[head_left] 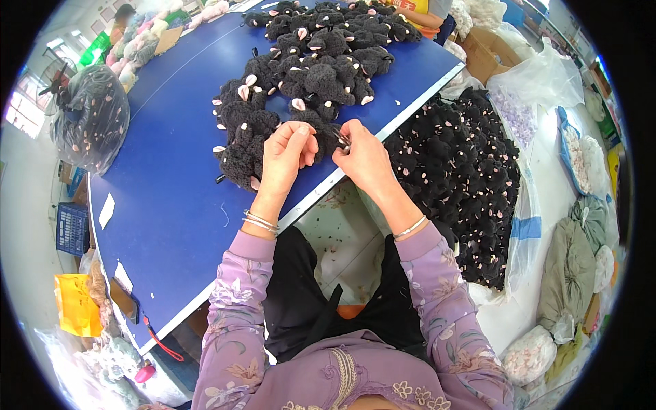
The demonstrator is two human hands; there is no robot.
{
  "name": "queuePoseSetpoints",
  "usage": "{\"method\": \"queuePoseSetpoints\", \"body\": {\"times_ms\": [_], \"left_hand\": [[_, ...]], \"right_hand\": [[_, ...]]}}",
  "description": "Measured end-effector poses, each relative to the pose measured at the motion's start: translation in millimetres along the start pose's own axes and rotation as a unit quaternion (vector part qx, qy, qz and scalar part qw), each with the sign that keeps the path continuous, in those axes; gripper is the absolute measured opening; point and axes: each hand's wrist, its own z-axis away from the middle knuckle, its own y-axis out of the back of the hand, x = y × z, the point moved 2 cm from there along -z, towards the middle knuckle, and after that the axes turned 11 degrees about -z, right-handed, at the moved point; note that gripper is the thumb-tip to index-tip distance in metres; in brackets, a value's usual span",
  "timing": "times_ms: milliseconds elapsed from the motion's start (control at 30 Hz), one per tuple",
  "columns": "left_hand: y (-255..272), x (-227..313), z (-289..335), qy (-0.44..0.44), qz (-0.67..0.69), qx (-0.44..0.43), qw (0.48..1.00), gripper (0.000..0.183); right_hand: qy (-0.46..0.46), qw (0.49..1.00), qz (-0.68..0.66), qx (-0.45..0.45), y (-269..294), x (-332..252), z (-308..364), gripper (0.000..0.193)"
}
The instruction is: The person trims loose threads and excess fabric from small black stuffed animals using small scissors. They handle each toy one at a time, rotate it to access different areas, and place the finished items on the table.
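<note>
My right hand [363, 157] is closed around small dark metal snips [342, 139], whose tips point toward my other hand. Beside it, my left hand [290, 147] has its fingers curled together; what they pinch, if anything, is hidden. Just beyond both hands lies a black fluffy plush toy [311, 115] with pale pink ears. More black plush toys [247, 147] of the same kind lie to the left of my left hand, and a large heap [321, 68] of them spreads to the table's far side.
The blue table [171, 198] has a pale edge running in front of me. At right stands a big sack [525, 225] full of black plush pieces. A phone [125, 302] with a red strap lies at the table's left corner. Another person [427, 17] is at the far side.
</note>
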Motion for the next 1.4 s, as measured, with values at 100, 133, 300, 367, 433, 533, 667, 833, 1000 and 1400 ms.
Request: {"method": "queuePoseSetpoints", "body": {"times_ms": [100,133,300,367,433,533,667,833,1000,1400], "left_hand": [[-2.0,2.0,1.0,0.013,-0.014,-0.043,0.999,0.027],[0.3,0.3,0.5,0.023,-0.014,-0.064,0.998,0.029],[-5.6,8.3,11.3,0.164,-0.044,-0.336,0.927,0.051],[-15.8,3.8,15.3,0.162,0.03,-0.354,0.921,0.058],[-17.7,-7.6,12.1,0.153,0.136,-0.287,0.936,0.054],[-16.7,-6.7,5.8,0.11,0.193,-0.16,0.962,0.053],[-6.8,-11.7,5.7,0.057,0.213,-0.091,0.971,0.059],[-11.4,-13.5,5.5,0.111,0.12,-0.061,0.985,0.02],[-19.4,-8.6,0.8,0.169,0.187,0.019,0.967,0.027],[-13.7,-16.3,0.5,0.197,0.248,0.091,0.944,0.018]], "right_hand": [[-0.046,0.987,-0.153,0.031,8.3,1.3,-2.5,0.015],[-0.024,0.975,-0.214,0.062,12.0,2.3,-3.2,0.014],[0.025,0.919,-0.381,0.099,36.2,-12.0,6.9,0.012],[0.028,0.91,-0.409,0.061,37.4,-11.8,13.3,0.013],[0.012,0.893,-0.45,0.017,33.9,-15.9,18.9,0.015],[-0.024,0.866,-0.498,-0.045,32.1,-27.5,24.3,0.019],[-0.032,0.893,-0.44,-0.088,19.2,-28.4,24.6,0.013],[-0.038,0.903,-0.417,-0.097,8.4,-30.7,26.6,0.015],[-0.011,0.895,-0.446,-0.02,0.9,-27.2,23.7,0.014],[0.167,0.978,-0.121,-0.024,-21.5,-39.8,36.9,0.022]]}}
